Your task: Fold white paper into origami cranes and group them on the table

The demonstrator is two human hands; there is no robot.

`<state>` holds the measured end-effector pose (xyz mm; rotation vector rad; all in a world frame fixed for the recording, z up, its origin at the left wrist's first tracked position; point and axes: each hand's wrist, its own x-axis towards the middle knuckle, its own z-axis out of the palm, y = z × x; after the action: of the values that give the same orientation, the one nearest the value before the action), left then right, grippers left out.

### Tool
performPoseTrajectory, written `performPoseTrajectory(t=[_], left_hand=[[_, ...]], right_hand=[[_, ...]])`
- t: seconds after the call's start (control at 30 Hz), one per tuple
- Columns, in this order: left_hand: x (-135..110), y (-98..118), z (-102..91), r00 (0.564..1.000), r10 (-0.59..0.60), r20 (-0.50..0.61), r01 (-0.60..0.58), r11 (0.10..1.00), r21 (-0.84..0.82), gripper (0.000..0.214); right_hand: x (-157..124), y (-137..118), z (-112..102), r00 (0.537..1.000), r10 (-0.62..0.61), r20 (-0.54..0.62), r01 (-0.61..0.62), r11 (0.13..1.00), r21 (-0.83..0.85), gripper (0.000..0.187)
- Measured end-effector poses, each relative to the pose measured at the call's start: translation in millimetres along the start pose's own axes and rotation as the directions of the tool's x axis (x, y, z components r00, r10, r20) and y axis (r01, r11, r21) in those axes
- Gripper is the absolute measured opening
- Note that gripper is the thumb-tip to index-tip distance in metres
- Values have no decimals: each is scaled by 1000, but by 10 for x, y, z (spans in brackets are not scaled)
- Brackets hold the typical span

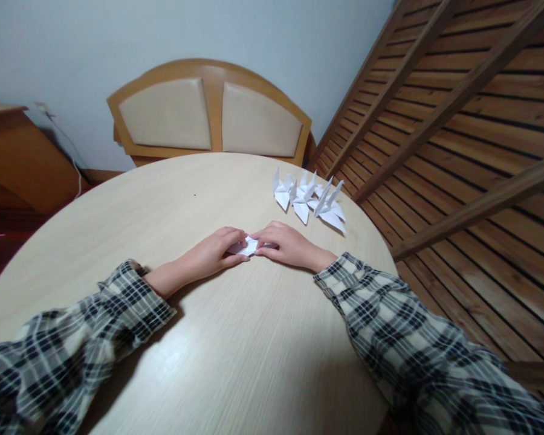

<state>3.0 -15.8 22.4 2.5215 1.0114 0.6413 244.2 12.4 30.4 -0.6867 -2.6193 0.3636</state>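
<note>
A small folded piece of white paper (250, 246) lies on the round table (236, 338), between my two hands. My left hand (222, 249) grips its left end, with the thumb along the near edge and the fingers over the top. From the other side, my right hand (286, 243) pinches the right end between thumb and fingers. Both hands cover the paper's ends, so its full outline is hidden. Beyond my right hand stand several white paper cranes (303, 202), grouped close together near the table's far right edge.
Past the table's far edge rises a wooden headboard (216, 109) with two cream panels. A slatted wooden partition (457, 121) slants along the right. A wooden cabinet (22, 157) and a white cable (75, 157) are at the left by the wall.
</note>
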Motion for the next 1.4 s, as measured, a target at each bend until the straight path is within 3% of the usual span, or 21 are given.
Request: performPoseTrajectory(t=[1.4], left_hand=[[11,-25,45,999,25,-43,-25,1000,8,21]], right_hand=[[-1,22,55,998,66,-20,-67,997,-47,17]])
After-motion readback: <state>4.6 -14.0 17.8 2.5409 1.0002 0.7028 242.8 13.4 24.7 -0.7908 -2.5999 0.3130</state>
